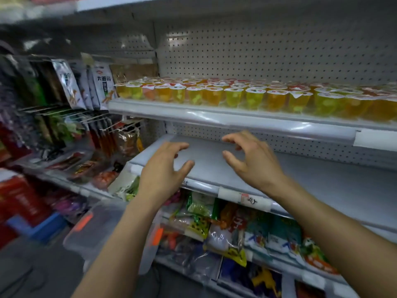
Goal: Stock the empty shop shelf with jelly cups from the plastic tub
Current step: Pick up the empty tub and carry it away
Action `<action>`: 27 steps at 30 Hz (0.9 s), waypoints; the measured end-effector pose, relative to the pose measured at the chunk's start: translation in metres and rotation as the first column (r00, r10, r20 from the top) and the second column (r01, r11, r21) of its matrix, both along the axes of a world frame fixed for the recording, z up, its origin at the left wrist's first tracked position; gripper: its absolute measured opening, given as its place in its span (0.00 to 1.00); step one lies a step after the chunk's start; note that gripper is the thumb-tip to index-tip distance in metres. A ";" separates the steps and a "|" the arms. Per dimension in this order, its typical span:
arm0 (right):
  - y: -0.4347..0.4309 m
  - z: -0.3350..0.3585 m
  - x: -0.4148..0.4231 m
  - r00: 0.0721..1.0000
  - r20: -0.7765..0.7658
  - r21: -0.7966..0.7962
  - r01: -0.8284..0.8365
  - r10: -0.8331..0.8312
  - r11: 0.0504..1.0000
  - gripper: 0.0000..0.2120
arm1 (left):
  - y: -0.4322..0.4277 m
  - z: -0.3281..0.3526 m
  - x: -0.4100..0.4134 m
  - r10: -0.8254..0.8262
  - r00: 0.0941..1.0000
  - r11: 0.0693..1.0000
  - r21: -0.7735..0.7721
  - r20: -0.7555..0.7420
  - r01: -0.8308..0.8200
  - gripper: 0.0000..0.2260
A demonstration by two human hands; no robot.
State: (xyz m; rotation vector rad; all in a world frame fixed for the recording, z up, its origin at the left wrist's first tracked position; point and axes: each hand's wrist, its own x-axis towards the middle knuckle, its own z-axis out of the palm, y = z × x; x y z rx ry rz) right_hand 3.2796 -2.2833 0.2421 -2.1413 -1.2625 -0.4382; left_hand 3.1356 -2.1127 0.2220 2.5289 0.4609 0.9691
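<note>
Hanging packets (103,82): on hooks at far left, beside the end of the upper shelf.
Plastic tub (96,229): clear with orange clips, low down at left, partly behind the left forearm. It is blurred, so what it contains cannot be told.
Left hand (163,168): over the front left part of the empty shelf, fingers (182,146) spread and loosely bent, holding nothing.
Empty shelf (206,160): grey and bare, middle level, under both hands.
Right hand (253,162): near the left hand but apart from it, over the same shelf. Its fingers are spread and loosely bent with nothing in them.
Price label (247,197): white, on the front edge of the empty shelf under the right wrist.
Jelly cups (253,95): yellow and orange, standing upright in packed rows across the upper shelf (214,117), directly above the empty one.
Snack bags (257,233): crowded on the level below the empty shelf.
</note>
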 end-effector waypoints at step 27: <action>0.315 -0.262 -0.053 0.712 -0.690 -0.472 -0.305 -0.132 0.827 0.22 | 0.257 -0.253 -0.166 0.318 0.785 0.227 -0.762 -0.531 -0.607 0.28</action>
